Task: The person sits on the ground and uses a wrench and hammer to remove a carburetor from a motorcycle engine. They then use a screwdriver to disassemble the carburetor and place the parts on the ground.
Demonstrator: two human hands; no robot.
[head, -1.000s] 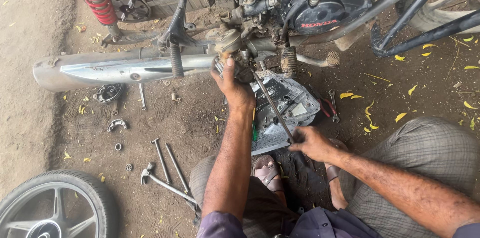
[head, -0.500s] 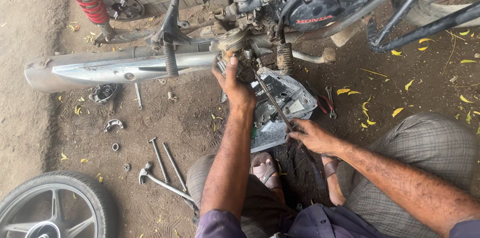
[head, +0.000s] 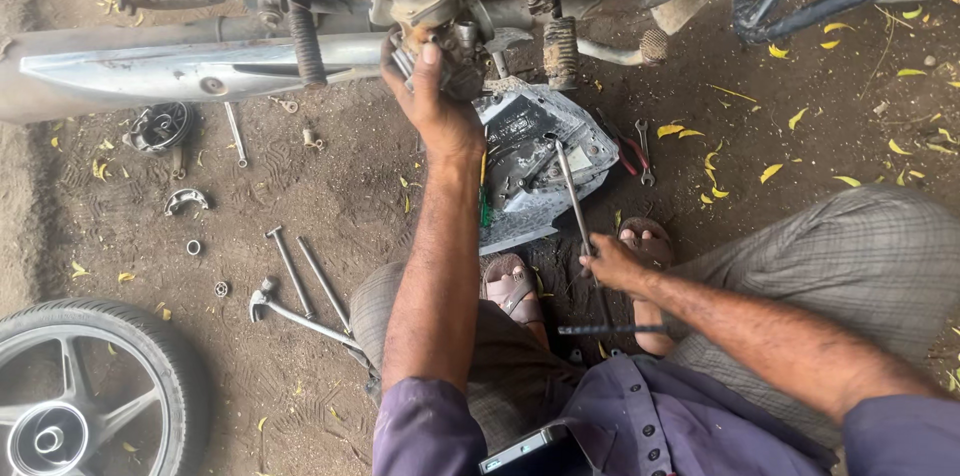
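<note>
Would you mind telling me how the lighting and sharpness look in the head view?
Head view: soft, even daylight with only faint shadows; a mild sheen on the silver exhaust pipe; left hand and right hand fairly sharp; wide-angle bending towards the edges.

- Purple shirt [head: 640, 426] with small dark buttons down the front, sleeves ending above the elbows.
- Grey checked trousers [head: 850, 266].
- Pinkish-brown sandals [head: 512, 288], open-toed.
</note>
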